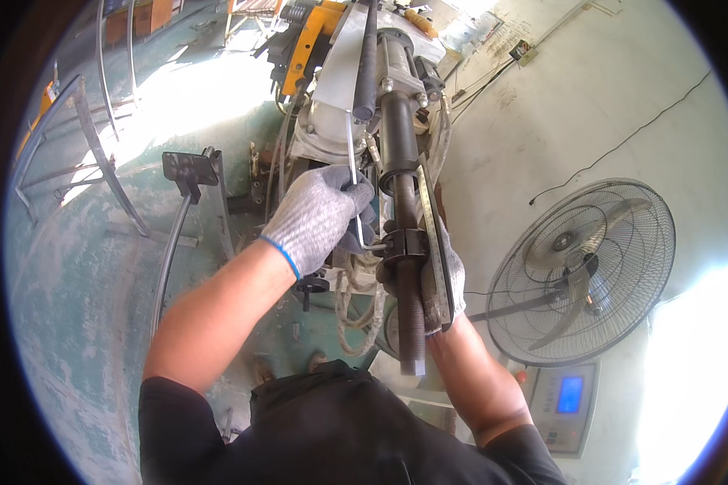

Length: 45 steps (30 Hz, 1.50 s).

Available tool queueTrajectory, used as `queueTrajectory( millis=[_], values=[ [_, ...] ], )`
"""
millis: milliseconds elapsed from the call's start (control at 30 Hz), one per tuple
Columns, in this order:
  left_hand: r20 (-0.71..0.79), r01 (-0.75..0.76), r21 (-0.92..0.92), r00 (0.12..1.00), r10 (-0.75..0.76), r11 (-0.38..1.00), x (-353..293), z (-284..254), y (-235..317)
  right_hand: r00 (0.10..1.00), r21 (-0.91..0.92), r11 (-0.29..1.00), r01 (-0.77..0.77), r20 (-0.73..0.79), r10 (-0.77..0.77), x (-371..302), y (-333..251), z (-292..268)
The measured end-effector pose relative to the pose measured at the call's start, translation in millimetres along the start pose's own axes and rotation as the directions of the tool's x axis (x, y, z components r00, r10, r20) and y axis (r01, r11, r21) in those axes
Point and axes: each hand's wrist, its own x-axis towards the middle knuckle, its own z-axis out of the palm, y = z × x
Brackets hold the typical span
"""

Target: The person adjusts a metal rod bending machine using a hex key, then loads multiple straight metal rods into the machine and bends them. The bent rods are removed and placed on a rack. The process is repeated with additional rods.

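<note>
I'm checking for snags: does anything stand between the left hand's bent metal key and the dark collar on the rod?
Nothing visible does: the bent metal key in the left hand has its short end at the dark collar.

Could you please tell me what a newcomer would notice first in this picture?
Probably the gloved left hand near the centre, holding an L-shaped hex key whose short end reaches the dark collar on a threaded shaft. The large caged fan on the right would likely draw the eye next, and below it a pale control panel with a lit blue screen.
</note>
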Motion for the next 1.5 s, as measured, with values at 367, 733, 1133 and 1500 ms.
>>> queueTrajectory(
  millis=[367,733,1133,1500],
  values=[
    [-0.168,-0.233,-0.173,0.964,0.205,0.957,-22,11,-26,1.000,0.151,0.988,0.012,0.020,-0.015,0,0,3],
    [-0.086,-0.246,-0.072,0.967,0.240,0.967,-11,9,-16,0.999,0.113,0.993,-0.042,0.031,0.039,2,-3,4],
    [-0.186,-0.322,-0.443,0.946,0.266,0.836,-13,8,16,1.000,0.116,0.993,0.002,0.029,-0.005,2,0,1],
    [-0.389,-0.721,-0.165,0.675,0.627,0.673,-97,57,-17,0.998,0.101,0.994,0.035,0.048,-0.040,-4,-2,6]
  ],
)
